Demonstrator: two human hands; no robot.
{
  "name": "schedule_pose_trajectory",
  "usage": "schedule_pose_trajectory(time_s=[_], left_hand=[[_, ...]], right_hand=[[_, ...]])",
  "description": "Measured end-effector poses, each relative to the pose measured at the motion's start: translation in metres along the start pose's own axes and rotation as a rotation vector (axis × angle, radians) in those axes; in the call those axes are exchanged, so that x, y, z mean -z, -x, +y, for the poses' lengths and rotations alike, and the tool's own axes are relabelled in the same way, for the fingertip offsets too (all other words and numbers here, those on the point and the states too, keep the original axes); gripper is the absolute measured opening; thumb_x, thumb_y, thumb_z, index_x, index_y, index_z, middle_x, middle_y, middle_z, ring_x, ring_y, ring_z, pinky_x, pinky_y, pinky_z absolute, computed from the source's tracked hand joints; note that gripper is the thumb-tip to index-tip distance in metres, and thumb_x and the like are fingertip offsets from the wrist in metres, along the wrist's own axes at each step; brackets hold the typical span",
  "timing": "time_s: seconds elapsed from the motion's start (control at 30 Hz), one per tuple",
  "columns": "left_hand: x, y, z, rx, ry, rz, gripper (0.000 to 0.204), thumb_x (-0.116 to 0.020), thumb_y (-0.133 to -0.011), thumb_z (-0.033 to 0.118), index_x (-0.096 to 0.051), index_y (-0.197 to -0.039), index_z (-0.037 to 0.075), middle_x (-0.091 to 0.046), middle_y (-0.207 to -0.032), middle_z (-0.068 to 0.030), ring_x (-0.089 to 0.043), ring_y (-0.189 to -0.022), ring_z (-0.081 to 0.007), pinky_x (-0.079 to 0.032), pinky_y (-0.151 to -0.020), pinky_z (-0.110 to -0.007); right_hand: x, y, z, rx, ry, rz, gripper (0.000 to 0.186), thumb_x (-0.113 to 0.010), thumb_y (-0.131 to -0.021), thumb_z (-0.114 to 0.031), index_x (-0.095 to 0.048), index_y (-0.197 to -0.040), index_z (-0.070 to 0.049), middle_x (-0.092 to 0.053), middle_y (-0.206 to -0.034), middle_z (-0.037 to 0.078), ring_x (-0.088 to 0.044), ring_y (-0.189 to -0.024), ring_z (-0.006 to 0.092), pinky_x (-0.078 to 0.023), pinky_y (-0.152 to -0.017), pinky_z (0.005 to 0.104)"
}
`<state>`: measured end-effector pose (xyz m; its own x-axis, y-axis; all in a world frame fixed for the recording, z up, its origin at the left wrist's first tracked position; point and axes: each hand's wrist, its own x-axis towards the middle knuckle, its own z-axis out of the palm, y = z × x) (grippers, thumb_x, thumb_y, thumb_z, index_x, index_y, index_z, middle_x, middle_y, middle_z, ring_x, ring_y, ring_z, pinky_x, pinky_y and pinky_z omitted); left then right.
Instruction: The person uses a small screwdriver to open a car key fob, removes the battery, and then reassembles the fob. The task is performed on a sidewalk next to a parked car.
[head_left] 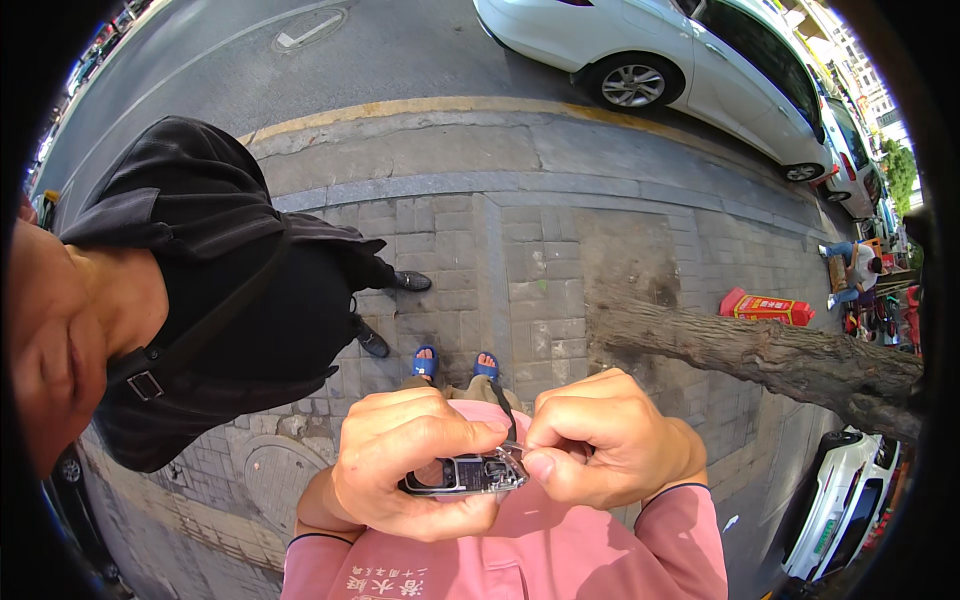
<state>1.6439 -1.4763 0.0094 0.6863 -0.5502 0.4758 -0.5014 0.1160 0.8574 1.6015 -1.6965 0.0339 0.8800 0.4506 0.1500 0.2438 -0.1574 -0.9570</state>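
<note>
Close to my chest, my left hand [415, 455] grips a small black device [465, 474] with a clear, shiny casing, roughly key-fob sized. Its thumb lies along the upper edge and the fingers curl beneath. My right hand [605, 440] is closed in a pinch at the device's right end, with thumb and forefinger at a clear, curved end piece [513, 462]. A dark strap [506, 408] runs upward from that end. The exact kind of device cannot be made out, and the fingers hide parts of it.
A person in black [220, 290] with a shoulder strap stands close on my left. At right a tree trunk [750, 355] leans across the paving, beside a red box-like object [767, 307]. White cars [700, 60] line the kerb, and another person [858, 270] sits far right.
</note>
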Motion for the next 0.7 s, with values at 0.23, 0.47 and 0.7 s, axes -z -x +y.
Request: schedule_pose_trajectory(time_s=[0.23, 0.47, 0.7], left_hand=[[0.001, 0.003, -0.002, -0.046, -0.023, 0.016, 0.037, -0.078, -0.056, 0.005, -0.067, -0.091, -0.003, -0.069, -0.074, -0.0096, -0.056, -0.049, -0.014, -0.044, -0.048, -0.025], [0.0, -0.003, -0.004, -0.049, -0.062, 0.054, 0.036, -0.075, -0.054, 0.005, -0.069, -0.089, -0.001, -0.07, -0.075, -0.0087, -0.052, -0.046, -0.0111, -0.04, -0.045, -0.023], [0.004, -0.004, -0.001, -0.02, 0.004, 0.023, 0.035, -0.073, -0.054, 0.003, -0.07, -0.089, -0.001, -0.07, -0.073, -0.0085, -0.054, -0.047, -0.0113, -0.042, -0.046, -0.023]], right_hand=[[-0.003, 0.004, 0.01, 0.029, -0.044, 0.012, 0.011, -0.067, -0.084, -0.004, -0.06, -0.077, 0.0, -0.053, -0.062, 0.005, -0.047, -0.048, 0.0147, -0.038, -0.044, 0.03], [-0.007, -0.004, -0.002, -0.152, -0.149, 0.073, 0.011, -0.062, -0.083, -0.006, -0.058, -0.075, 0.001, -0.056, -0.064, 0.006, -0.049, -0.05, 0.0159, -0.037, -0.045, 0.0313], [-0.005, -0.002, 0.005, 0.022, -0.037, 0.05, 0.015, -0.065, -0.085, -0.005, -0.056, -0.073, 0.0, -0.051, -0.06, 0.006, -0.045, -0.048, 0.0136, -0.036, -0.043, 0.0301]])
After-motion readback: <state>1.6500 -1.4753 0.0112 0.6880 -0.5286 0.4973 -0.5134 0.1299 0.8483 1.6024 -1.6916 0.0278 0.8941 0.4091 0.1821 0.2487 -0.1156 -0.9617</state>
